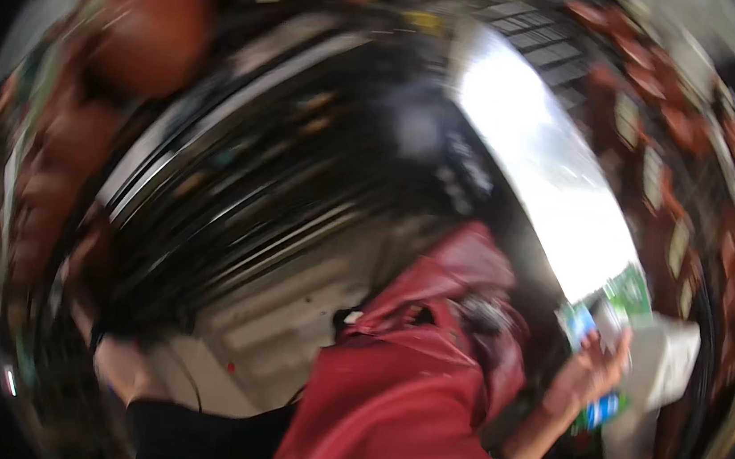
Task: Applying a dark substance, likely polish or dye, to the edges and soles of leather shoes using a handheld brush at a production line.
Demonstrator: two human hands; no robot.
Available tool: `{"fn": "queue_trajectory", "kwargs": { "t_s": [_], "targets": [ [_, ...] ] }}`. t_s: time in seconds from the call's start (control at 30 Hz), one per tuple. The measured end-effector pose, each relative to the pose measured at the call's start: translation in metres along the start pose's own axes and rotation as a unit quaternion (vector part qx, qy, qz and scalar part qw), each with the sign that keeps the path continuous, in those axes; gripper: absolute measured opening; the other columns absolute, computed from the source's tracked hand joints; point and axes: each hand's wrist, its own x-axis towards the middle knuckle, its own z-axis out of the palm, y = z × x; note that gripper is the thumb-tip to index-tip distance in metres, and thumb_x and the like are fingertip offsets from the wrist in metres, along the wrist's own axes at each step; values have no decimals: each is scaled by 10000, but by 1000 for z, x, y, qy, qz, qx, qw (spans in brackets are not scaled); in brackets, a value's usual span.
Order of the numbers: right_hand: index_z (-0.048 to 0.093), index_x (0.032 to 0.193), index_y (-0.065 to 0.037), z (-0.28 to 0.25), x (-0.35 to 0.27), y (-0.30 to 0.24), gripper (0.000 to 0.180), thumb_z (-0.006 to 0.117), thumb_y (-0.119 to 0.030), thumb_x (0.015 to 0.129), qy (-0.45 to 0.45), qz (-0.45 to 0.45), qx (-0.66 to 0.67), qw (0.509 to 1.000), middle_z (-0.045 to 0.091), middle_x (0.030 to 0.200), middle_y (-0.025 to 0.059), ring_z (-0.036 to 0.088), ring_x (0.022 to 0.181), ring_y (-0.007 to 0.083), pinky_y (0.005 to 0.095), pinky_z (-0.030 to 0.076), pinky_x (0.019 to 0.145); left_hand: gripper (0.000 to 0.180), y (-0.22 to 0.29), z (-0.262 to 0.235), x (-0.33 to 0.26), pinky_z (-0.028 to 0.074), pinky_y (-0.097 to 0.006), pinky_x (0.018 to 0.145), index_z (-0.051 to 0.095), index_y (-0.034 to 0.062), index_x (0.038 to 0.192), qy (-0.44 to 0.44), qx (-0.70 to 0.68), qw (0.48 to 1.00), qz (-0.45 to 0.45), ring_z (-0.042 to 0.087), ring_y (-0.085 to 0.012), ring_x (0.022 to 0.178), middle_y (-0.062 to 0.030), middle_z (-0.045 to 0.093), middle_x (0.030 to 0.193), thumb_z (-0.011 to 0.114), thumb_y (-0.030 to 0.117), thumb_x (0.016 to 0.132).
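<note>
Beside a white box (672, 362) and green packaging (632, 291), right hand (591, 370), grip too blurred to tell.

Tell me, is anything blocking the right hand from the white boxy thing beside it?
Nothing visible stands between the right hand and the white boxy thing on its right. A green-and-blue item shows just below the hand; blur hides whether the hand touches either.

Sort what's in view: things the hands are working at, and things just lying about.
Seemingly in work:
- green-and-white packet, at the right hand; grip unclear
- dark unit, nearest the blurred left hand

Seemingly just about:
- white box
- red-brown round object, upper left
- bright panel
</note>
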Motion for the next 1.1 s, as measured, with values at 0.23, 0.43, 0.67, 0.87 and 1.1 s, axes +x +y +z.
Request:
{"fn": "queue_trajectory", "kwargs": {
  "t_s": [0.23, 0.43, 0.67, 0.87, 1.1],
  "targets": [
    [670, 1079, 26, -28, -8, -19, 202, 697, -168, 1030, 90, -121, -22, 988, 713, 848, 128, 662, 584, 192, 307, 514, 445, 613, 26, 144, 16, 497, -488, 1065, 540, -10, 1420, -214, -434, 831, 273, 604, -378, 1271, -236, 559, 1455, 673, 346, 939],
    [700, 1051, 41, -71, -4, -20, 148, 740, -88, 991, 156, -207, -196, 946, 703, 805, 84, 639, 567, 123, 241, 499, 485, 584, 231, 106, -111, 486, -455, 1085, 529, 1, 1442, -373, -656, 616, 225, 599, -338, 1292, -203, 571, 1448, 660, 289, 952],
    [743, 983, 57, -75, 8, -13, 129, 797, -39, 916, 106, -264, -377, 881, 733, 867, 149, 681, 702, 231, 329, 532, 651, 683, 378, 210, -162, 437, -448, 1172, 383, 49, 1582, -684, -685, 192, 163, 554, -313, 1348, -131, 537, 1508, 628, 217, 967],
    [731, 946, 59, -71, 6, -2, 147, 759, -84, 970, 156, -158, -248, 943, 718, 781, 125, 659, 592, 170, 276, 510, 510, 634, 411, 203, -158, 485, -424, 1133, 459, 63, 1526, -353, -577, 468, 568, 618, -290, 1280, -145, 580, 1469, 653, 349, 994],
    [690, 999, 10, -34, 7, -23, 235, 696, -222, 1032, 100, 158, 163, 969, 716, 813, 111, 670, 573, 171, 276, 521, 434, 318, 412, 196, -184, 500, -493, 1067, 532, 52, 1357, -260, -529, 552, 589, 621, -404, 1291, -256, 593, 1454, 526, 162, 1059]
  ]
}}
